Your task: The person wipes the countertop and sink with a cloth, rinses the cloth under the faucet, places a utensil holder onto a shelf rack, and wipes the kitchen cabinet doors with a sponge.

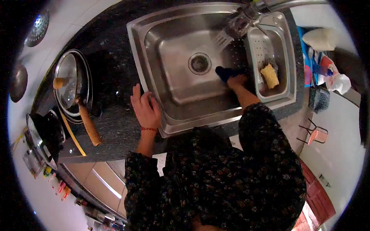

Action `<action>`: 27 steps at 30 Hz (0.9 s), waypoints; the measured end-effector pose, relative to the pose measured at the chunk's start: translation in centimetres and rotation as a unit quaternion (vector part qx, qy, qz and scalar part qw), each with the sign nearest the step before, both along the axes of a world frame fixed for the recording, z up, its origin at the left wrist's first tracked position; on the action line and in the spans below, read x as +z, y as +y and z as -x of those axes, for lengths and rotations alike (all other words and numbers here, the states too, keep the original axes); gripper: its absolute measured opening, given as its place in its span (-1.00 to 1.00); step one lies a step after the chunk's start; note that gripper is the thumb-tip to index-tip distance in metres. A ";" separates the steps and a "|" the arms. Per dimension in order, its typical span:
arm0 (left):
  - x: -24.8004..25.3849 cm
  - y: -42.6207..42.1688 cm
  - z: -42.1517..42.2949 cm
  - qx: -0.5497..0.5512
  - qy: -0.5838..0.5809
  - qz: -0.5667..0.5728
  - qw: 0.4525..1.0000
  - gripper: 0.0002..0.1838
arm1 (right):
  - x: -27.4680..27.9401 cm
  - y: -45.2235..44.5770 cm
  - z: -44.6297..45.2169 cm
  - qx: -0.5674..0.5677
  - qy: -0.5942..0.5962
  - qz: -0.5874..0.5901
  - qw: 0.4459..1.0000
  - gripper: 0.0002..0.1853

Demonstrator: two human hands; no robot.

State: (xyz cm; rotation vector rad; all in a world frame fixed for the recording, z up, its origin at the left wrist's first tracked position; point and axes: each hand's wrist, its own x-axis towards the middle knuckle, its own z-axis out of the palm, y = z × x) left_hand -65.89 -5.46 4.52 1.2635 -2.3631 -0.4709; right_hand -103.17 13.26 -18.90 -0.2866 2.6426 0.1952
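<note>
Down in the steel sink [177,50], my right hand [237,81] presses a dark blue cloth [228,73] against the basin floor, to the right of the drain [199,63]. The fingers are closed over the cloth and partly hidden by the hand's back. My left hand [145,107] lies on the dark stone counter [115,131] by the sink's left rim, fingers stretched out and holding nothing. A red bracelet [148,129] circles that wrist. Over the basin reaches the faucet [241,21], with pale streaks below its head that I cannot make out clearly.
A yellow sponge [270,76] sits in the perforated side basin [287,57]. On the left counter are a round pan with a glass lid [67,84] and a wooden rolling-pin-like handle [89,125]. Ladles [37,29] hang at the far left. A pink chair [318,136] stands at right.
</note>
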 end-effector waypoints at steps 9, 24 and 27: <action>0.2 -0.1 0.1 0.001 -0.021 -0.003 1.000 -0.78 | 3.2 -11.6 -20.5 0.209 -0.036 -0.140 0.967 -0.44; -0.3 -0.1 0.0 0.010 -0.011 -0.006 1.000 -0.81 | 8.8 -7.7 -16.0 0.684 -0.303 0.133 0.650 -0.50; 0.3 -0.1 0.1 0.010 -0.008 -0.031 0.999 -0.81 | 7.6 -9.1 -12.7 0.768 -0.167 0.234 0.572 -0.56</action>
